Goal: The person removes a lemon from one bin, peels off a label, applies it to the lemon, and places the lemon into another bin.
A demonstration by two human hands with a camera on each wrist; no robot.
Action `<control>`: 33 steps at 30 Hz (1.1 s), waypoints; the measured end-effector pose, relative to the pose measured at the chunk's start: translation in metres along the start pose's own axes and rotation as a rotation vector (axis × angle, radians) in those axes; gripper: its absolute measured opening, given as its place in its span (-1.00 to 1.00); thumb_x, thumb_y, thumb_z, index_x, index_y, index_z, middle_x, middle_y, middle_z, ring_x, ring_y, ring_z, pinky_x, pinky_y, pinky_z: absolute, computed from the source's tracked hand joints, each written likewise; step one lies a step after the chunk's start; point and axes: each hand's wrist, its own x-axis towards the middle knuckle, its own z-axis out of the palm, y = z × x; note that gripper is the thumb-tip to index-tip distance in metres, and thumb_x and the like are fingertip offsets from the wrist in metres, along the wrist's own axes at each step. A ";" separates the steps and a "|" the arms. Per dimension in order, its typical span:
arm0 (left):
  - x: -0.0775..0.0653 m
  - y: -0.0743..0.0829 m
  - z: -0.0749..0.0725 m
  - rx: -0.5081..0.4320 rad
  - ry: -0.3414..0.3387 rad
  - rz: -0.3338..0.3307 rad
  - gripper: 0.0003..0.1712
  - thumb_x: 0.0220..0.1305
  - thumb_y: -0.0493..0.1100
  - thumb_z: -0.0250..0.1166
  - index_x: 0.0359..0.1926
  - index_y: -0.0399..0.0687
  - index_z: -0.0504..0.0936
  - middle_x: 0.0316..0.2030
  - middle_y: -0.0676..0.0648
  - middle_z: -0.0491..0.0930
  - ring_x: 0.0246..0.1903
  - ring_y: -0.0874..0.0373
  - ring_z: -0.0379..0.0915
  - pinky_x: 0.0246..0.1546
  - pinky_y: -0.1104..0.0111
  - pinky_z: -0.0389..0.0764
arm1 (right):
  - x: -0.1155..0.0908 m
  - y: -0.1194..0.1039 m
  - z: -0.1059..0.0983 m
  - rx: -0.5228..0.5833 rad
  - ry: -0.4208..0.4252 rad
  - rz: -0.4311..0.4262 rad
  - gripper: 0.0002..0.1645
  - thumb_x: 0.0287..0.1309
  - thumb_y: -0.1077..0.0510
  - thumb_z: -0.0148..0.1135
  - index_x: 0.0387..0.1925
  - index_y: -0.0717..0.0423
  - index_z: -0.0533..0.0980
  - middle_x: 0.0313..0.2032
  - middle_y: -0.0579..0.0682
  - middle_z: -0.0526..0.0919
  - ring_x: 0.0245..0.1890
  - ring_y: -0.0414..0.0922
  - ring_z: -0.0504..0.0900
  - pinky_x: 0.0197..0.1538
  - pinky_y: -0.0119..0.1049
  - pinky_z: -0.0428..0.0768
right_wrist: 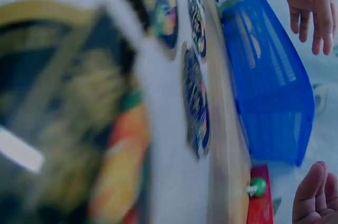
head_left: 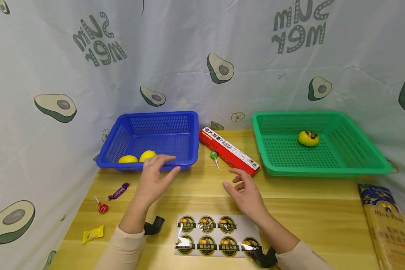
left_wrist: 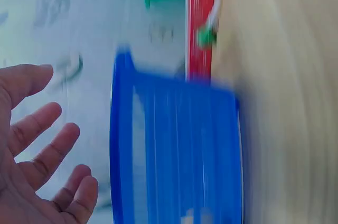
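My left hand (head_left: 155, 182) hovers by the front rim of the blue basket (head_left: 121, 165), its fingers relaxed and holding nothing. In the left wrist view the fingers (left_wrist: 50, 155) are spread apart beside the basket. Two yellow lemons (head_left: 127, 159) lie in that basket, partly behind its rim. Over the table's middle is my right hand (head_left: 248, 195), loosely bent and empty, between the red pasta box (head_left: 229, 152) and a sheet of round stickers (head_left: 207, 245). The sheet has a bare patch at its upper right. One lemon (head_left: 308, 139) bearing a dark sticker sits in the green basket (head_left: 324, 170).
A green lollipop (head_left: 214, 155) lies next to the pasta box. On the left are a purple-wrapped candy (head_left: 119, 191), a red lollipop (head_left: 102, 207) and a yellow packet (head_left: 93, 234). A long pasta bag (head_left: 384, 225) lies at the right edge. Behind hangs a printed curtain (head_left: 182, 45).
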 end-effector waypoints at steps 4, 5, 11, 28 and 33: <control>0.009 -0.025 -0.027 0.037 -0.003 -0.093 -0.55 0.30 -0.03 0.43 0.14 -0.11 0.66 0.15 -0.24 0.61 0.20 -0.25 0.35 0.21 -0.13 0.37 | 0.019 -0.016 0.021 -0.011 -0.086 -0.036 -0.36 0.27 0.00 0.40 0.34 -0.07 0.44 -0.02 0.21 0.51 -0.25 -0.06 0.55 -0.26 -0.28 0.55; 0.012 -0.029 -0.033 0.052 -0.024 -0.118 -0.54 0.32 -0.02 0.41 0.17 -0.10 0.64 0.18 -0.25 0.58 0.19 -0.25 0.35 0.17 -0.13 0.40 | 0.023 -0.020 0.024 -0.009 -0.097 -0.047 -0.36 0.27 -0.01 0.40 0.34 -0.09 0.44 -0.01 0.22 0.51 -0.25 -0.05 0.55 -0.27 -0.27 0.55; 0.041 -0.054 -0.064 0.164 -0.232 -0.174 -0.38 0.36 0.04 0.37 0.35 -0.07 0.50 0.35 -0.26 0.42 0.19 -0.27 0.40 0.14 -0.15 0.51 | 0.054 -0.048 0.042 -0.035 -0.137 -0.121 -0.31 0.27 -0.09 0.37 0.39 -0.17 0.40 -0.01 0.21 0.48 -0.26 -0.01 0.56 -0.31 -0.29 0.55; 0.110 -0.099 -0.084 0.138 -0.821 -0.348 -0.14 0.31 -0.27 0.39 0.55 0.01 0.24 0.49 -0.37 0.09 -0.31 -0.05 0.58 -0.18 0.16 0.69 | 0.109 -0.048 0.083 -0.127 -0.212 -0.131 -0.31 0.40 -0.14 0.20 0.46 -0.09 0.33 0.12 0.20 0.58 -0.05 0.01 0.61 -0.05 -0.19 0.62; 0.112 -0.105 -0.081 0.122 -0.882 -0.423 -0.14 0.33 -0.29 0.37 0.57 0.00 0.20 0.10 -0.35 0.47 -0.47 0.16 0.41 -0.39 0.35 0.55 | 0.109 -0.044 0.091 -0.002 -0.260 -0.132 -0.30 0.41 -0.08 0.21 0.48 -0.03 0.28 0.26 0.27 0.55 0.03 0.06 0.69 0.05 -0.10 0.69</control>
